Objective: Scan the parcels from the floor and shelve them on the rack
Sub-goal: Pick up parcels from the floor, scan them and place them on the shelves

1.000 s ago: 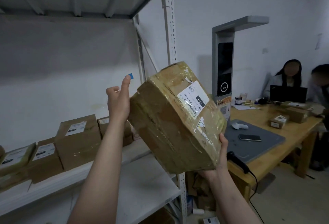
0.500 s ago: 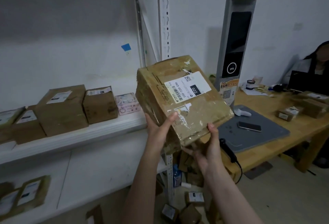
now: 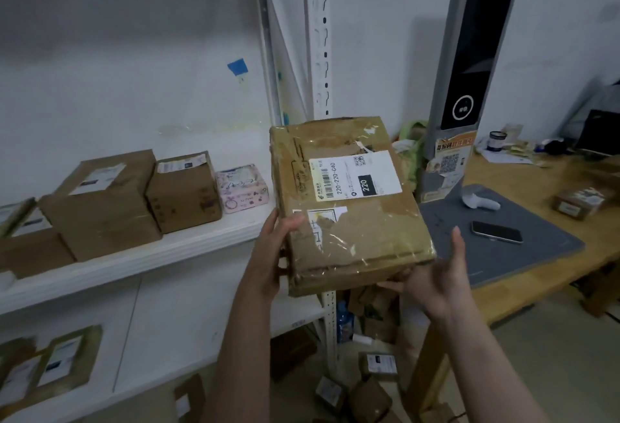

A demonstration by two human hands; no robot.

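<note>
Cardboard parcel (image 3: 355, 221): my left hand (image 3: 268, 261) grips its left edge. My right hand (image 3: 436, 278), fingers straight, props it from underneath.

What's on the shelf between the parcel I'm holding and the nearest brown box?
The head view shows a small pink box there, between the parcel and the brown box.

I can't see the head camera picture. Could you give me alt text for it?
A person's left hand grips and right hand supports a taped brown parcel with a white label, beside a white rack shelf that holds several smaller boxes. To the right, a wooden table carries a grey mat with a phone on it.
</note>
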